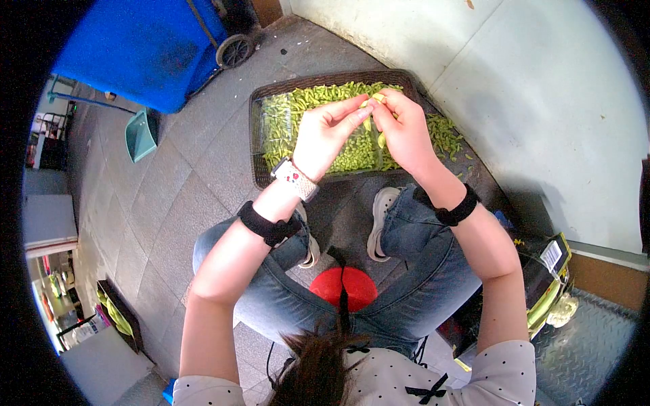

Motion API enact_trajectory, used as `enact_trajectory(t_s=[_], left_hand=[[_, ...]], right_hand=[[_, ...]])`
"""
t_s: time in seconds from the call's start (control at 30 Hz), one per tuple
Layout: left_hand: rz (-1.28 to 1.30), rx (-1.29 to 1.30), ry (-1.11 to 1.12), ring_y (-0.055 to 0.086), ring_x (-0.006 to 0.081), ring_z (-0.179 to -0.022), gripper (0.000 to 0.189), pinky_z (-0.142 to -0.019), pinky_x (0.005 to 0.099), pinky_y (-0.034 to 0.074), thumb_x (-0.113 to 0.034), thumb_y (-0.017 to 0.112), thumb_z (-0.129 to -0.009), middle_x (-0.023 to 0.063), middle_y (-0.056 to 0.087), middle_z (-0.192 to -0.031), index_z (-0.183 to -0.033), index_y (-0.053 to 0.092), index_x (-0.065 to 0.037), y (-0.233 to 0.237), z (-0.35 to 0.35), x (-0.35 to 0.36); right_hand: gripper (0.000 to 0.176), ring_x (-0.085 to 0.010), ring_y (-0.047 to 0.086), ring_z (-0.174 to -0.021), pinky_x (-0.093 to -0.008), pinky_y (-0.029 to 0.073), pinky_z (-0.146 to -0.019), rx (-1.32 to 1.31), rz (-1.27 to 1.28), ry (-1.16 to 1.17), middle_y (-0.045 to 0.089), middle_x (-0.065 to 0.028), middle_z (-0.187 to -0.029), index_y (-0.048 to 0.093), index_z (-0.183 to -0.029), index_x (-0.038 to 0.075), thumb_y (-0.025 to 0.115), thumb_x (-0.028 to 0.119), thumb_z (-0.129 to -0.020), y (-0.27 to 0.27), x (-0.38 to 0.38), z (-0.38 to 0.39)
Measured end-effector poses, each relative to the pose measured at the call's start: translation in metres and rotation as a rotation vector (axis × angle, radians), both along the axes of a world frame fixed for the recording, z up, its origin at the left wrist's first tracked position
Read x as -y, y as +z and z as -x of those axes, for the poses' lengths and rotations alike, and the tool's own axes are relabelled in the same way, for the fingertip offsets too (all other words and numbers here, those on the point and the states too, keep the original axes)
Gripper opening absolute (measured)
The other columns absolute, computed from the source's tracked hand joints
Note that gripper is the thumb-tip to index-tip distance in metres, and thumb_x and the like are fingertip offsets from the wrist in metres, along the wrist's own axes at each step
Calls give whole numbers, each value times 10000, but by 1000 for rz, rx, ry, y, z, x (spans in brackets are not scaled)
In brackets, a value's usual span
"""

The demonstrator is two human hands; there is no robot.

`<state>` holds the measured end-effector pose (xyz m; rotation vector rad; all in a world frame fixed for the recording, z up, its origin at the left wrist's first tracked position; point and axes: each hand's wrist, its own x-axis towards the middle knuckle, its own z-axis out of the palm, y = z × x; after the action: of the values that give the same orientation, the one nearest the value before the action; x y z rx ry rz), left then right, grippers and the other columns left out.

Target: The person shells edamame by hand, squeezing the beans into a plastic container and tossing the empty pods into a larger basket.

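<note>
The fingers [347, 109] of the left hand [323, 139] are drawn together, thumb against forefinger, pinching one end of a pale yellow-green pod [375, 99]. The fingertips of the right hand [405, 128] close on the same pod from the other side, so both hands meet at it and touch there. The pod is held in the air above the far half of a dark woven basket [256, 145], which sits on the grey tiled floor [169, 196] in front of the person's feet. A thick layer of green pods [352, 157] fills the basket, and a few loose pods [443, 135] lie heaped at its right edge beside the pale wall [542, 101]. What looks like a clear plastic sheet or box lies over the left part of the heap, though which it is cannot be told. The left wrist carries a watch [295, 178], and each forearm wears a black band. The person sits on a red stool [342, 287], knees apart in blue jeans, with light shoes [380, 220] set just short of the basket. A blue wheeled bin [135, 47] stands to the far left, with a teal dustpan [140, 135] near it.
</note>
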<state>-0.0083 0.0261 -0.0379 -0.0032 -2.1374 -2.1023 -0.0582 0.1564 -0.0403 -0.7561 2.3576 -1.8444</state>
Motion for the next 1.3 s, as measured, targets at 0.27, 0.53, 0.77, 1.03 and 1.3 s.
enact_trajectory(t_s=[0.27,0.53,0.77,1.03,1.3], left_hand=[[-360,196,33,547,80,-736,242,-687,195,430,-176,543,-787,40,600,-801,-942,565,9,-14,1,0],[-565,368,56,557,143,-759,236,-682,242,451,-204,437,-841,82,578,-848,-918,525,1,-27,7,15],[-699,574,167,438,248,-1003,410,-858,323,382,-232,401,-849,165,384,-1158,-1164,313,15,-86,16,31],[-664,517,162,249,296,-1163,494,-914,415,312,-259,382,-855,97,86,-1341,-1268,174,-85,-70,20,38],[-659,502,102,306,289,-1130,461,-903,409,328,-285,352,-862,125,154,-1316,-1233,226,-42,-64,22,42]], right_hand=[[135,-147,482,-513,-271,367,-474,24,81,29,505,-96,-585,492,-732,-7,486,120,-774,0,10,-8],[237,-261,486,-493,-327,375,-471,-71,-302,130,484,-153,-544,493,-622,-5,534,196,-740,-8,-3,9],[237,-264,516,-513,-354,380,-477,-64,-644,181,514,-164,-562,550,-628,-6,574,224,-674,-23,-45,55],[197,-179,546,-581,-304,416,-544,240,-653,-293,590,-102,-640,597,-763,5,557,186,-695,-53,-143,131],[268,-64,340,-398,-213,264,-358,185,-432,-810,548,-30,-653,520,-1022,33,462,151,-788,-101,-210,174]])
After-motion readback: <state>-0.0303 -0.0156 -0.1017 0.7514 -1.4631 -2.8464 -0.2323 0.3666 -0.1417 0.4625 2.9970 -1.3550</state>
